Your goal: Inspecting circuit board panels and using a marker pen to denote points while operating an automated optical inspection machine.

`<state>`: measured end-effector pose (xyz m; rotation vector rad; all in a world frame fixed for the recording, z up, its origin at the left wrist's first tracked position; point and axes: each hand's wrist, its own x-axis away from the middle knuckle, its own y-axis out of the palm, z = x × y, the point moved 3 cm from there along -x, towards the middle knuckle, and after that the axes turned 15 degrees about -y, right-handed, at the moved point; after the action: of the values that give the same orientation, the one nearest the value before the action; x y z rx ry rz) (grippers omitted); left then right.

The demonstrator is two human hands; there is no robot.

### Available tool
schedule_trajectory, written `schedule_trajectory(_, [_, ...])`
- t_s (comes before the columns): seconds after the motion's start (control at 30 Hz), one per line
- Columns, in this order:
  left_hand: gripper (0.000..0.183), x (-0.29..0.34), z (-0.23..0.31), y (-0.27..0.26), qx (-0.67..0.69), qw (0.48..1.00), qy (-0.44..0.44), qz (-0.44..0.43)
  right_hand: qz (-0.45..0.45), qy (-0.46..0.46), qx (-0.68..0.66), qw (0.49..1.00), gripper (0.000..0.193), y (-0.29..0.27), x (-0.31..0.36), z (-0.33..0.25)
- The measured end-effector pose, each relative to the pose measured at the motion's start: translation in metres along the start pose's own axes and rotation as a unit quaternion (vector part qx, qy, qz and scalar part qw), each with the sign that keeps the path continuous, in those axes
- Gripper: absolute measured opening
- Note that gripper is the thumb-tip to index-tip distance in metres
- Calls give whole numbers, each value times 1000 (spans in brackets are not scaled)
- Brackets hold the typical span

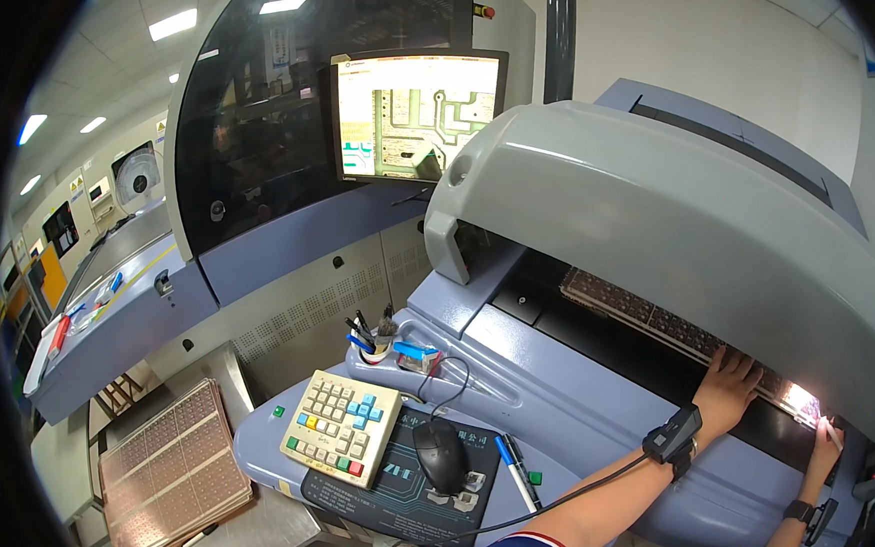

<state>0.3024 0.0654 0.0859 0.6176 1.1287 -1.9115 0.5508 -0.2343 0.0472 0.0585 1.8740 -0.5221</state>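
A long dark circuit board panel (640,310) lies in the slot under the grey curved hood of the machine. My left hand (727,391) rests on the panel's near edge with its fingers stretched out under the hood. Farther right, my right hand (822,447) pinches a thin pale pen-like tool (834,434) beside the brightly lit end of the panel. The tool's far end and part of those fingers are washed out by glare. Above the hood's left side, a monitor (420,114) displays a magnified green and white board pattern.
A cream keypad (341,428), a black mouse (441,456) on a dark mat (402,506) and two pens (516,472) lie on the blue ledge. Behind them stands a pen cup (370,346). Copper-coloured panels (174,470) are stacked on a metal table at left. A cable crosses my left forearm.
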Motion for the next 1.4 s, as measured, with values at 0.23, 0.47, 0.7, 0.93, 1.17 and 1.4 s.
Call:
schedule_trajectory(0.23, [40, -1, -3, -2, 17, 1000, 1, 10, 0, -1, 25, 1000, 31, 2, -1, 0])
schedule_trajectory(0.47, [40, 5, -9, -9, 33, 999, 5, -24, -16, 21, -114, 993, 24, -7, 11, -27])
schedule_trajectory(0.7, [38, 69, 23, -126, 64, 965, 55, -247, 33, 119, -211, 970, 21, -21, 57, -149])
schedule_trajectory(0.93, [27, 178, -39, -356, -22, 996, -63, -62, -25, 55, -238, 969, 12, 21, 73, -304])
schedule_trajectory(1.17, [22, 354, -171, -517, -307, 832, -389, 249, -165, -43, -292, 941, 23, 94, 87, -385])
schedule_trajectory(1.4, [25, 360, -208, -524, -410, 768, -463, 170, -147, -132, -252, 947, 18, 106, 96, -398])
